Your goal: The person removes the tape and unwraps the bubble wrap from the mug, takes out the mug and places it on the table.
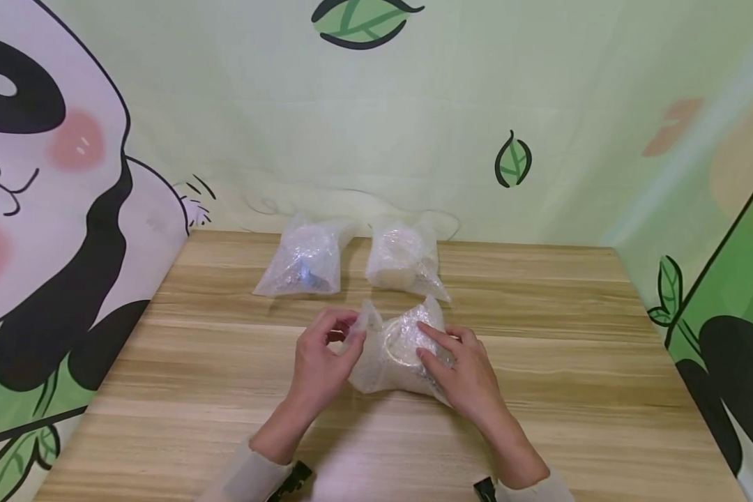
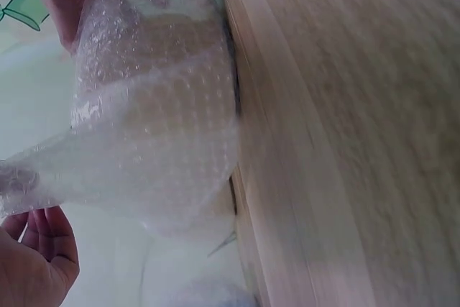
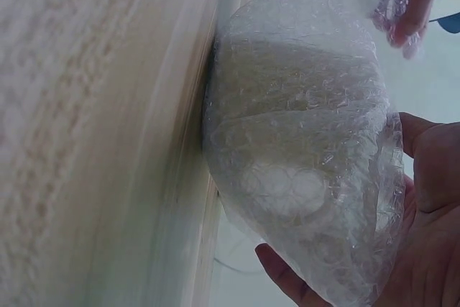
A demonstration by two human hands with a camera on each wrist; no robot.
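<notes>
A bubble-wrap bag [image 1: 408,348] lies on the wooden table with a tan, rounded object showing dimly through its layers. My left hand [image 1: 326,348] pinches the loose end of the wrap on the bag's left side, drawing it out from the bundle. From the right, my right hand [image 1: 467,369] holds the bag, index finger and thumb on its top. In the right wrist view, a finger of that hand reaches behind the wrap [image 3: 302,127]. The left wrist view shows the thin film [image 2: 93,170] stretched toward the left fingers.
Two more bubble-wrapped bundles stand near the table's back edge: the left bundle [image 1: 307,258] shows something blue inside, and the right bundle [image 1: 404,258] something pale. Behind the wooden table [image 1: 571,362] hangs a green backdrop [image 1: 226,104] printed with pandas and leaves.
</notes>
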